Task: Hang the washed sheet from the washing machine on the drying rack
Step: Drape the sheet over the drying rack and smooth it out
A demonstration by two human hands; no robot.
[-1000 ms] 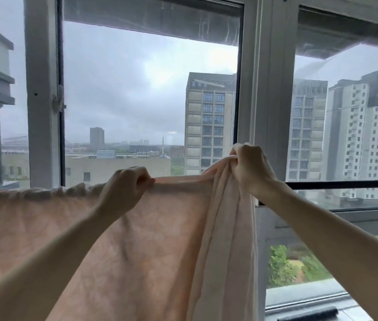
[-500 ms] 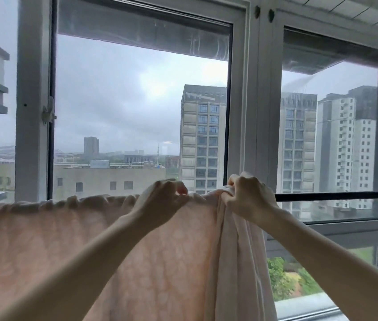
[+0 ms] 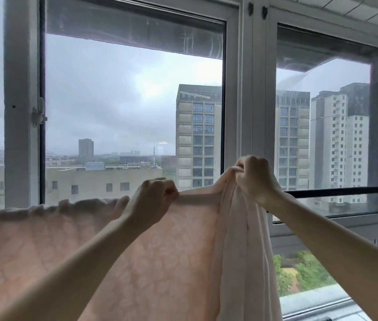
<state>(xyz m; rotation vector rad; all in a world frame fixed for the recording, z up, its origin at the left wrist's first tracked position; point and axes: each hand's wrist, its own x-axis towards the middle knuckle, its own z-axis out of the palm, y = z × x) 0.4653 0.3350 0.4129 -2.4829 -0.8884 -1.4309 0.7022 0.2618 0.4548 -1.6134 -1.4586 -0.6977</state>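
Left grip point(image 3: 151, 200), right grip point(image 3: 256, 179) pinch sheet point(image 3: 171, 251) hem; moved apart, right lifting bunch toward 3 o'clock along rod point(image 3: 340, 189). Spreading likely progressing.

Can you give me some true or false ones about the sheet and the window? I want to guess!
1. The left hand and the right hand both grip the sheet. True.
2. The sheet is dark blue. False: it is a pale peach-pink with a faint pattern.
3. The black rod is covered by the sheet all the way to the right. False: to the right of the right hand the rod is bare.
4. The sheet hangs in a bunched fold below the right hand. True.
5. The sky outside is bright blue and sunny. False: it is grey and cloudy.
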